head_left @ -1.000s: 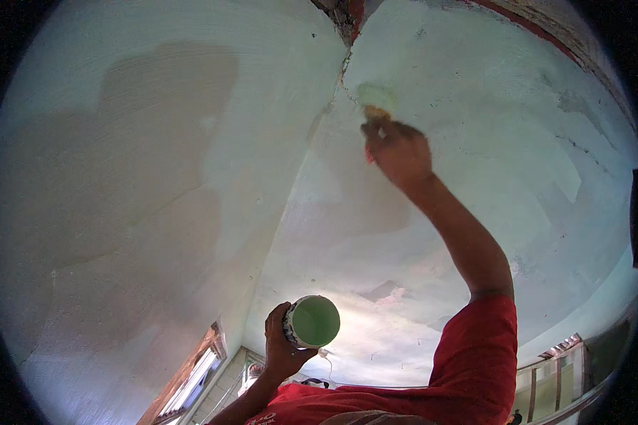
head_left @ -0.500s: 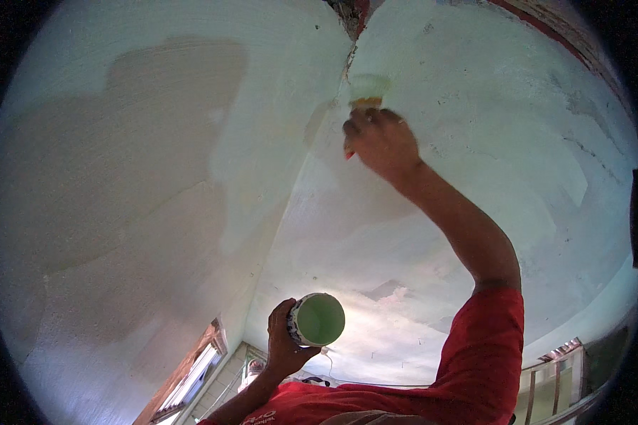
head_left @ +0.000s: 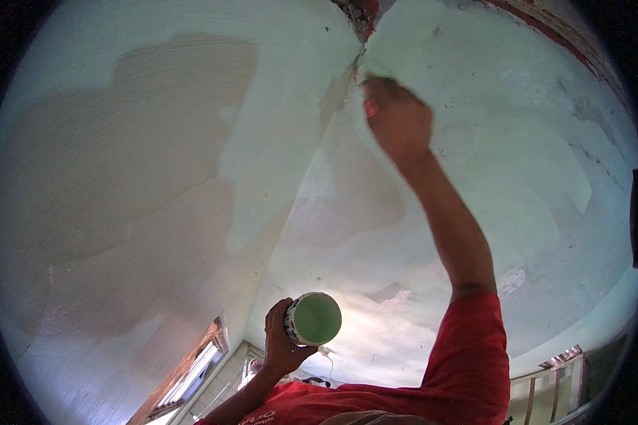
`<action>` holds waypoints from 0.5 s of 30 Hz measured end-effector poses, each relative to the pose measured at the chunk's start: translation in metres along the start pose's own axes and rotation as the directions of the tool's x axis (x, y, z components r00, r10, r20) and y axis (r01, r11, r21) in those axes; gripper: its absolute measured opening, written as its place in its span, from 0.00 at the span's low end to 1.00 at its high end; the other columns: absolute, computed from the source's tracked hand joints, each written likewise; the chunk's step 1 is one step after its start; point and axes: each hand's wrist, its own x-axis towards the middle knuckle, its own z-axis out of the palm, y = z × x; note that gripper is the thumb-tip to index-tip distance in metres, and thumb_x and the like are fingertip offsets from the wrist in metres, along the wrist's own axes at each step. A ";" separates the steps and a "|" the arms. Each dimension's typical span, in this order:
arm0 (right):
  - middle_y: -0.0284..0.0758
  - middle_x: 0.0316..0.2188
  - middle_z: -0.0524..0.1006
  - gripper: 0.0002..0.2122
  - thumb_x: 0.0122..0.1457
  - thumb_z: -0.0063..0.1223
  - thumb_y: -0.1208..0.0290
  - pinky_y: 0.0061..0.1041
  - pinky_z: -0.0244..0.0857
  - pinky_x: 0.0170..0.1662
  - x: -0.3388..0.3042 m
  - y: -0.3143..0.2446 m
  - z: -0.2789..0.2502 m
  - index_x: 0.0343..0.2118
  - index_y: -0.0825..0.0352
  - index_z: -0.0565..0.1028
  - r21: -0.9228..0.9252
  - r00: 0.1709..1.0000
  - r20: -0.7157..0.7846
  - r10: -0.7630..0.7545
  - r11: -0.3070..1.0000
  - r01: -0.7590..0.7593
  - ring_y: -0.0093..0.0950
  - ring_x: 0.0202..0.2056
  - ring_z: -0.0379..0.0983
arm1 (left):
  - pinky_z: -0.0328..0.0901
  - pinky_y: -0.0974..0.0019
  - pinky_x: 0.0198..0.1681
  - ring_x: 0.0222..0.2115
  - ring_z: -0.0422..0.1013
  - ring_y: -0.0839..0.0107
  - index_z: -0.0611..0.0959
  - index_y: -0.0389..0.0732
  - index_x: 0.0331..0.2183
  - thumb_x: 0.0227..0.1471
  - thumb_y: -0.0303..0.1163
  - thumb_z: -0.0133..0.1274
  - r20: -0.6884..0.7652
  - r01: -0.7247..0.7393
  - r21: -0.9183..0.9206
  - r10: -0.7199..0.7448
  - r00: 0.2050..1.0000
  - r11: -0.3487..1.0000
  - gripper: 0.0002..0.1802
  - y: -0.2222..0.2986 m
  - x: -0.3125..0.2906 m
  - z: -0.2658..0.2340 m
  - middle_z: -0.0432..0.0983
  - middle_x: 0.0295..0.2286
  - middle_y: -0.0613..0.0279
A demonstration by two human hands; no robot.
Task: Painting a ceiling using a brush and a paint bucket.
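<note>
My left hand (head_left: pixel 282 347) grips a small round tub (head_left: pixel 317 319) from its left side, fingers and thumb around the wall. Its inside looks pale green. High up, my right hand (head_left: pixel 403 120) is closed on a paintbrush, whose red handle end (head_left: pixel 371 108) shows beside the fingers. The hand hides the bristles, and motion blurs it slightly. It is close against the pale green right-hand wall (head_left: pixel 503 163), just right of the corner line. Darker patches lie on this wall below the hand.
The left-hand wall (head_left: pixel 142 156) has a large grey-brown patch with pale green around it. A broken, dark gap (head_left: pixel 361 18) opens at the top of the corner. A wood-framed window (head_left: pixel 191 372) is at lower left, and a railing-like frame (head_left: pixel 554 386) at lower right.
My right hand has moved up and slightly right with the brush, and the bristles no longer show. The left hand and tub have barely moved.
</note>
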 end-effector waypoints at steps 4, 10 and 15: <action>0.37 0.37 0.80 0.11 0.47 0.61 0.71 0.31 0.77 0.32 -0.063 -0.043 0.042 0.35 0.62 0.78 0.035 0.986 0.148 -0.083 0.996 0.079 0.33 0.31 0.81 | 0.57 0.46 0.61 0.57 0.61 0.46 0.64 0.39 0.60 0.23 0.34 0.77 0.029 0.055 -0.038 -0.054 0.998 0.998 0.61 0.002 -0.001 0.002 0.65 0.55 0.46; 0.38 0.34 0.80 0.10 0.51 0.61 0.77 0.30 0.75 0.33 -0.102 -0.061 0.036 0.37 0.64 0.79 0.282 0.937 0.328 0.116 0.935 -0.215 0.37 0.32 0.81 | 0.58 0.46 0.61 0.57 0.61 0.46 0.64 0.40 0.60 0.24 0.33 0.76 0.030 0.092 -0.005 -0.092 0.995 0.996 0.59 0.006 -0.003 0.000 0.65 0.55 0.47; 0.39 0.35 0.82 0.08 0.52 0.61 0.82 0.27 0.73 0.39 -0.055 -0.021 0.030 0.36 0.66 0.78 0.574 0.898 -0.248 0.363 0.802 -0.165 0.38 0.35 0.81 | 0.58 0.46 0.60 0.56 0.61 0.46 0.63 0.40 0.60 0.24 0.33 0.76 -0.018 0.049 0.008 -0.049 0.999 0.999 0.60 0.007 -0.004 0.001 0.64 0.55 0.47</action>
